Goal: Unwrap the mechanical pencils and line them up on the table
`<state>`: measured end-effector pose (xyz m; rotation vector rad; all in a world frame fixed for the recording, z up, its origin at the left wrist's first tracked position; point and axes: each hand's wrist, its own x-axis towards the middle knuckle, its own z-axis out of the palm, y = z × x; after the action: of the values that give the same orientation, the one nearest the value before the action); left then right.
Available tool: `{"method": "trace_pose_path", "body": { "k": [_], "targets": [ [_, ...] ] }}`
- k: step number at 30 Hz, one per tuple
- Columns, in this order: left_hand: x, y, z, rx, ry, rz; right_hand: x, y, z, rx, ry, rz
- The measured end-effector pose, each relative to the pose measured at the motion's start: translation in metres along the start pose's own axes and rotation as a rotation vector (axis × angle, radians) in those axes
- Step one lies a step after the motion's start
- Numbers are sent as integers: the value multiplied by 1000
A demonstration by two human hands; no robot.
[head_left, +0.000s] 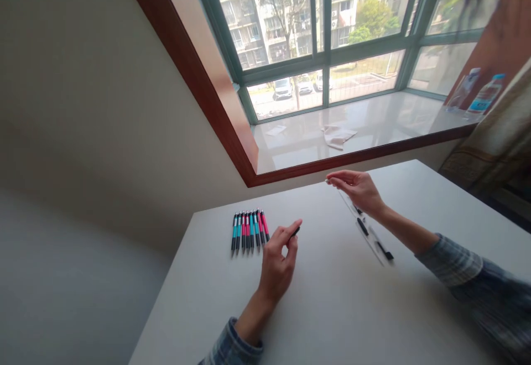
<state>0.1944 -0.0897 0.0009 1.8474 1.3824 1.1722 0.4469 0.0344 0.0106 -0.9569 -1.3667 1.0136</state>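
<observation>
My left hand (277,262) is closed in a pinch on a small black pen part (295,231), mostly hidden by the fingers. Beside it on the left lies a neat row of teal and pink click pens (249,231) with black grips, tips toward me. Over the table's far side, my right hand (360,191) pinches a tiny light piece (327,181), too small to name. Below that hand are loose black pen parts (362,227) and thin, pale refill-like sticks (371,245), partly covered by the hand and wrist.
The white table (323,309) meets the wall under a window sill with a dark wooden edge (307,166). On the sill lie a crumpled cloth (338,136) and, at the right, two plastic bottles (484,98). A curtain (481,144) hangs beyond the table's right corner.
</observation>
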Motion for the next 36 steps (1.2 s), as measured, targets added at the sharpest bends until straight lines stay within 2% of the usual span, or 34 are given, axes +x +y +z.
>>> {"method": "trace_pose_path", "body": {
  "k": [2,4,7,12,17,20,36],
  "targets": [
    [2,-5,-7,54,82,19,-32,-10,39,170,-56,139],
    [0,-9,-10,86,111,27,-66,-9,70,323,-79,319],
    [-5,-11,-7,86,112,22,-99,4,91,359,-50,445],
    [-11,-9,2,68,134,-47,-100,20,84,310,-22,395],
    [-9,-11,9,-50,79,-107,-97,21,77,230,-166,342],
    [-8,-14,12,-119,85,-134,-99,18,75,181,-199,322],
    [-8,-18,16,-179,67,-117,-97,15,72,116,-230,291]
  ]
}}
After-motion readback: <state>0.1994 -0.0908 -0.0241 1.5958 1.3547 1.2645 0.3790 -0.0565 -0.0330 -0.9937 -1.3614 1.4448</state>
